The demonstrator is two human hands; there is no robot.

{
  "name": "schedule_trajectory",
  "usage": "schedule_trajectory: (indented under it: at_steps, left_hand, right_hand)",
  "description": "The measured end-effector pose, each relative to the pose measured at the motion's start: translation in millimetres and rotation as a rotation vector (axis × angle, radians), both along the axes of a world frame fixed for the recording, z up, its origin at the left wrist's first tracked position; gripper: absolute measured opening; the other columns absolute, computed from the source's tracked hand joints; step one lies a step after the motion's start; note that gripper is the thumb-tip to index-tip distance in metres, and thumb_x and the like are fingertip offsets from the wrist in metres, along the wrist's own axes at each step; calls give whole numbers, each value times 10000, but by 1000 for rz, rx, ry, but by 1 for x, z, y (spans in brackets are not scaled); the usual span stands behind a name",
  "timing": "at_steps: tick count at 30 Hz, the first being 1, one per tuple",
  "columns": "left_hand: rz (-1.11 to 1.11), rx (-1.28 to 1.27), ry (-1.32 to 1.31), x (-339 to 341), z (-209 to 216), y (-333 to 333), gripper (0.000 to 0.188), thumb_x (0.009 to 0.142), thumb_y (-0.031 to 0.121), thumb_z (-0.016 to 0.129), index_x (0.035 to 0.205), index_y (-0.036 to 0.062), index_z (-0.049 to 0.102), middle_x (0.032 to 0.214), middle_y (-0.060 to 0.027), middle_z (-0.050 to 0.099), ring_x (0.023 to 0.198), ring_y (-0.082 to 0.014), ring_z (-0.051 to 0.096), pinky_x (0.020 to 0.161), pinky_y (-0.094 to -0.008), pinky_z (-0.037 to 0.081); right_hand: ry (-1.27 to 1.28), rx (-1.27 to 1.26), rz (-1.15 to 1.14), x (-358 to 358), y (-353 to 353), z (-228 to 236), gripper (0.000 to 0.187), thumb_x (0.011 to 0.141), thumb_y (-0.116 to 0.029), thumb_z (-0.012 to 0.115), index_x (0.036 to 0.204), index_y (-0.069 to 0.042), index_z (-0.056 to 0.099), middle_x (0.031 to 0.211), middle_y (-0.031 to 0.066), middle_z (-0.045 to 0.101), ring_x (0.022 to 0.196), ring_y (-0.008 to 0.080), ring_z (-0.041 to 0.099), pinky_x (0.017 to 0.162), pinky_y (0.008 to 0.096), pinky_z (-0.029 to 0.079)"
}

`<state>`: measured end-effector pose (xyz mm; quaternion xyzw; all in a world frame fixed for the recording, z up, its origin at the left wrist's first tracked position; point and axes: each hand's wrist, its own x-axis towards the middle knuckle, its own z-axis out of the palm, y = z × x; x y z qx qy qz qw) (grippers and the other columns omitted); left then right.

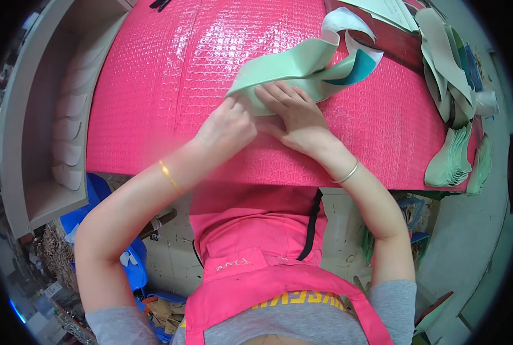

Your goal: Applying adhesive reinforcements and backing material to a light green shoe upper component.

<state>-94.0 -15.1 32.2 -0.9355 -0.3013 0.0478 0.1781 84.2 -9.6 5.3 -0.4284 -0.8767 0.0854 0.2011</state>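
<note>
My left hand point(230, 123) is curled, knuckles up, at the near left corner of the green piece point(285, 63); its fingertips are hidden, so I cannot tell whether they pinch the edge. My right hand point(302, 118) lies spread, fingers extended over the near side of the piece, with the thumb out toward my left hand. The piece lies on the pink tabletop point(141, 86), just beyond my hands, slanting away to the right, where its far end parts into curling flaps with white and blue showing. At the tabletop's right edge sits a green stack point(449, 158), with pale sheets point(446, 57) piled beyond it and a white roll point(487, 103) beside them. Papers point(386, 10) lie at the far right. To my left, a grey box point(32, 178) holds a row of white pieces point(68, 152).
</note>
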Motion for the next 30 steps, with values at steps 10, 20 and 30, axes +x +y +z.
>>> schedule_trajectory:
  at_steps: [10, 20, 30]
  left_hand:
    - [2, -112, -384, 6, -6, -28, 140, 665, 85, 507, 776, 5, 537, 767, -113, 535, 803, -232, 546, 797, -345, 440]
    - [35, -327, -751, 31, -33, -40, 434, 734, 141, 575, 1125, -24, 485, 1153, -146, 495, 1117, -271, 438, 913, -345, 396]
    - [64, -333, -741, 61, -18, -32, 422, 695, 230, 579, 1079, 61, 528, 1148, -66, 511, 1016, -232, 457, 875, -396, 333]
  right_hand:
    - [-424, 247, 260, 16, -15, 45, 175, 668, -138, 529, 806, -64, 608, 819, 68, 567, 837, 186, 527, 831, 310, 367]
    - [-1053, 200, 351, 51, -48, 68, 190, 671, -124, 496, 710, -24, 653, 736, 87, 601, 822, 192, 545, 1000, 316, 248]
    - [-775, 431, 278, 58, -36, 74, 228, 695, -92, 482, 828, 51, 600, 773, 99, 586, 805, 191, 552, 999, 318, 262]
